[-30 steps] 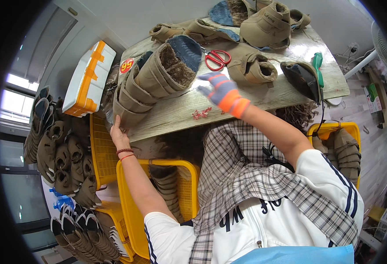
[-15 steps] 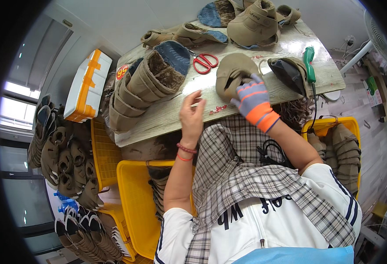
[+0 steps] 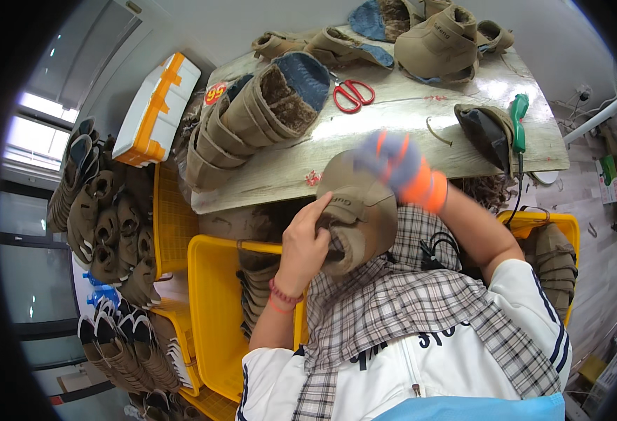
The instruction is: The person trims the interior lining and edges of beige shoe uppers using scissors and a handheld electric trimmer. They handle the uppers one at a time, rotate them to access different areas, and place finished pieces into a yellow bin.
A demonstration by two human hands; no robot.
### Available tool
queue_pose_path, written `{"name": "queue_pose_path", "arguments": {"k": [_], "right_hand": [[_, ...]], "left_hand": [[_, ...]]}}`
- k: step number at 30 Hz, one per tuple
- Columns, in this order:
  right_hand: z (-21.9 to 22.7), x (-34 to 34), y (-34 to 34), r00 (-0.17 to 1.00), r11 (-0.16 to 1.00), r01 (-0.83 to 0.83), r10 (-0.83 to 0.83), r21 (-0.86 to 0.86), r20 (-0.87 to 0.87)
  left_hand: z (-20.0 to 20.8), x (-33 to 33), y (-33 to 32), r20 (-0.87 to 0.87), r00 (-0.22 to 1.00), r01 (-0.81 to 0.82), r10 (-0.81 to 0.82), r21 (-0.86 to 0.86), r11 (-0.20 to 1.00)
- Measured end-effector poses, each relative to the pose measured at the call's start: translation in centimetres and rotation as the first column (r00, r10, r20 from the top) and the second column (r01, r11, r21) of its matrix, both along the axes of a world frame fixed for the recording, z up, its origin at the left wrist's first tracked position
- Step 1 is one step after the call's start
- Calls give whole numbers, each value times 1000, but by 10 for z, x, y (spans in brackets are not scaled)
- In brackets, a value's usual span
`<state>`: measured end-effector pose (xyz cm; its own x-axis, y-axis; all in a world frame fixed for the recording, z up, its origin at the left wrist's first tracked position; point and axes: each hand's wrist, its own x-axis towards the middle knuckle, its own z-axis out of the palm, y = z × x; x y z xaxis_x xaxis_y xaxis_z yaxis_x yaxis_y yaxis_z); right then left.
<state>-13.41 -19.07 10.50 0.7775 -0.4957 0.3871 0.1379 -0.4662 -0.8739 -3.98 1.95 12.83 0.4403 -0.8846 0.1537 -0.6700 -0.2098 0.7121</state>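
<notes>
Head view: cluttered wooden worktable [image 3: 420, 133], yellow crates [image 3: 213, 316].

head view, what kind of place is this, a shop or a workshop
Most likely a small shoe-making workshop. A worktable carries a nested stack of tan fleece-lined shoe uppers and red-handled scissors, yellow crates hold more uppers, and both hands work on one tan upper.

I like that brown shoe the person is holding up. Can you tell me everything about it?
The tan shoe upper looks like soft suede with a fuzzy brown lining and a small patch on its front. It is held above the person's lap, just off the table edge. The bare left hand grips its left side, one finger on top. The right hand, in a blue and orange glove, is blurred at its top edge.
</notes>
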Motion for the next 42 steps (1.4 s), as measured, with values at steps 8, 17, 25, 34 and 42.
{"name": "queue_pose_path", "arguments": {"k": [8, 17, 25, 34, 42], "right_hand": [[-127, 148, -181, 716, 672, 203, -598, -712, -361], [-128, 144, -167, 658, 526, 232, -705, -818, -266], [-85, 76, -132, 666, 724, 84, -552, -684, -502], [-73, -44, -59, 827, 924, 180, 43, 337, -560], [-41, -113, 104, 896, 997, 24, -54, -74, -440]], "left_hand": [[2, -40, 50, 60, 997, -73, 57, 317, 945], [-63, -36, 59, -396, 909, -157, 129, -39, 987], [-64, -39, 36, -121, 993, -18, 8, -80, 997], [-53, -62, 36, -29, 999, -38, 39, 50, 998], [-59, -51, 30, -47, 999, 28, -27, 28, 999]]}}
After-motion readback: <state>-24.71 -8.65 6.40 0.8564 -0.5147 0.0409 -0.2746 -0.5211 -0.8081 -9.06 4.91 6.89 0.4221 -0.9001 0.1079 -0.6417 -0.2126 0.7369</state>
